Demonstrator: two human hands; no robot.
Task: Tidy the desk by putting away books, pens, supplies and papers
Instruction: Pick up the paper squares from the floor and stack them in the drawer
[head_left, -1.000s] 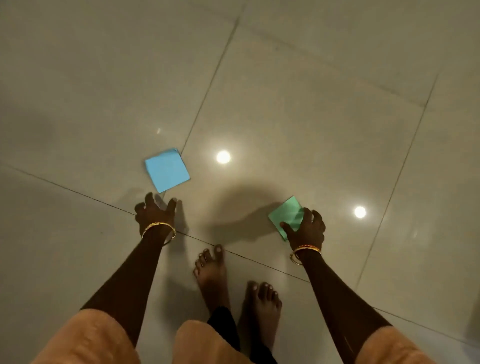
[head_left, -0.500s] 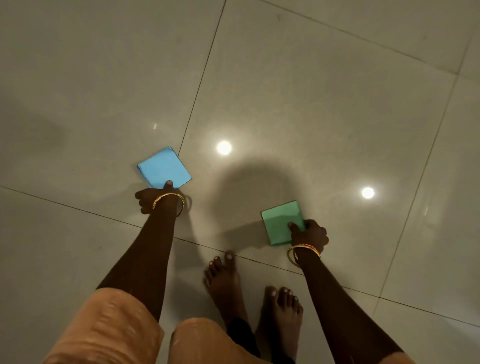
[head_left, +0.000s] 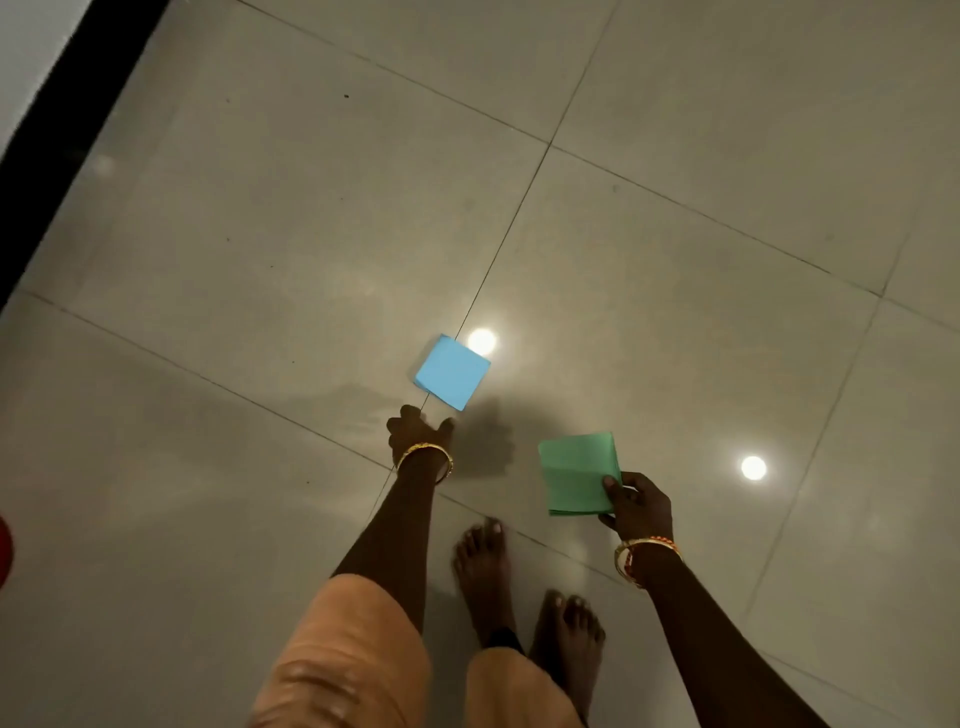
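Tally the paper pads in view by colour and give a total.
Blue paper pad: 1, lying on the tiled floor, just beyond the left hand.
Green paper pad: 1, held by the right hand, off the floor.
Total: 2

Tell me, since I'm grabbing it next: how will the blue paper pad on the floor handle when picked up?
The blue paper pad looks thin and flat, so probably light and bendy. It lies flush on glossy tile, so it may slide before an edge lifts. The green pad fans open in the right hand; blue may too.
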